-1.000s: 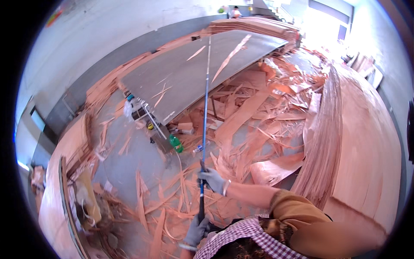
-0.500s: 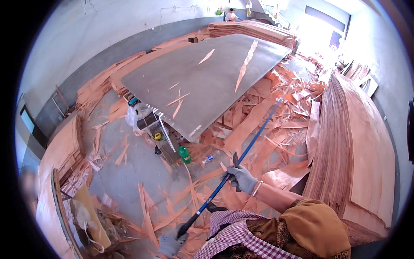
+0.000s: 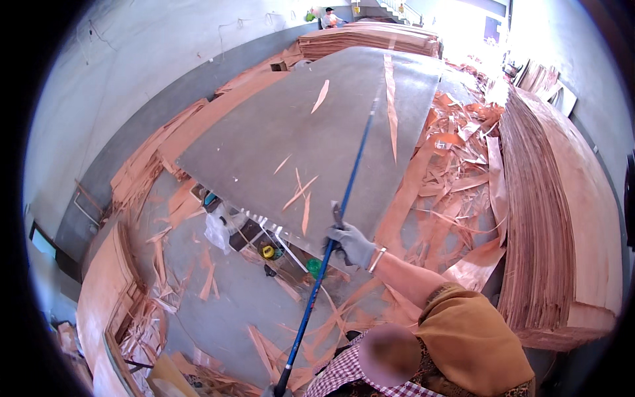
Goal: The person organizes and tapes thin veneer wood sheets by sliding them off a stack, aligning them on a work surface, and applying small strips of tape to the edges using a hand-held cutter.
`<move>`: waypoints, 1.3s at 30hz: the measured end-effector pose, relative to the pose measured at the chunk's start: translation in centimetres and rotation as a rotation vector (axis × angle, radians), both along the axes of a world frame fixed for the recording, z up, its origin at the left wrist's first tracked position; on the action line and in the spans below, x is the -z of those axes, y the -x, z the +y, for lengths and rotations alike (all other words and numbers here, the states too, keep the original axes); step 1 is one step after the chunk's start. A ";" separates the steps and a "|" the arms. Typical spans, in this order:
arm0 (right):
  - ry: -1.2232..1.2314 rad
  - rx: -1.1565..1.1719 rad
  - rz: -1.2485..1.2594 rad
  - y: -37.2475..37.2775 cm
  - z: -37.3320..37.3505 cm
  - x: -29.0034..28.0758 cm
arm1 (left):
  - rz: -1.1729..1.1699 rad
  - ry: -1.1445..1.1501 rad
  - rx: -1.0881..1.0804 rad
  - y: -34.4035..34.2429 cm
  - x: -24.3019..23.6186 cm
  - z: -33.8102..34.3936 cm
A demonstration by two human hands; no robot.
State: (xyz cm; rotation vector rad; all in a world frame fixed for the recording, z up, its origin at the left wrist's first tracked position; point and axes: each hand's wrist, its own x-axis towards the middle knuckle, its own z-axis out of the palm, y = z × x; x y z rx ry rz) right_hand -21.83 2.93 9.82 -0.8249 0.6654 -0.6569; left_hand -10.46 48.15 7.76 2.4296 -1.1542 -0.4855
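A blue pole (image 3: 308, 307) runs from the bottom edge up over a large grey board (image 3: 251, 139), its upper end pale and thin. My gloved right hand (image 3: 352, 245) is closed around the pole above the board's near edge, with a short dark piece (image 3: 336, 213) sticking up from the grip; I cannot tell what it is. My left hand (image 3: 271, 391), mostly cut off at the lower edge, grips the pole's black handle. Thin veneer strips (image 3: 390, 106) lie scattered on the board.
Veneer stacks stand at right (image 3: 549, 218), far back (image 3: 364, 43) and left (image 3: 99, 291). Offcuts (image 3: 463, 159) litter the floor (image 3: 218, 304). A green bottle (image 3: 314, 266), yellow object (image 3: 268, 252) and plastic bag (image 3: 218, 231) are by the board's near corner. A person (image 3: 329, 20) is at the back.
The pole's far end has swung left from over the offcuts to over the board since half a second ago. My right hand has moved up and slightly left.
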 end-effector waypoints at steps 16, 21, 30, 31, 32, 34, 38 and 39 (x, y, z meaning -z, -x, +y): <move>-0.020 0.339 -0.165 -20.5 1.1 1.9 | -0.520 0.239 0.312 -34.8 -7.5 -6.4; -0.189 0.307 -0.068 -26.9 8.1 1.8 | -0.551 0.217 0.188 -46.2 -4.1 -4.7; -0.091 0.251 -0.210 -43.3 5.9 -0.5 | -0.807 0.256 0.070 -65.3 -4.7 -13.3; -0.091 0.214 -0.255 -45.7 4.8 -1.0 | -0.779 0.254 0.040 -67.6 -5.7 -14.6; -0.064 0.115 -0.254 -48.2 4.1 -1.3 | -0.855 0.318 0.018 -69.8 -6.8 -15.6; -0.006 -0.070 -0.261 -53.5 2.6 -2.1 | -1.009 0.448 -0.009 -74.5 -8.4 -18.0; -0.058 -0.199 -0.181 -62.4 1.1 -1.1 | -1.032 0.422 -0.052 -83.4 -8.4 -19.8; -0.101 -0.188 -0.135 -63.9 0.9 -0.7 | -1.020 0.402 -0.049 -85.0 -7.9 -20.0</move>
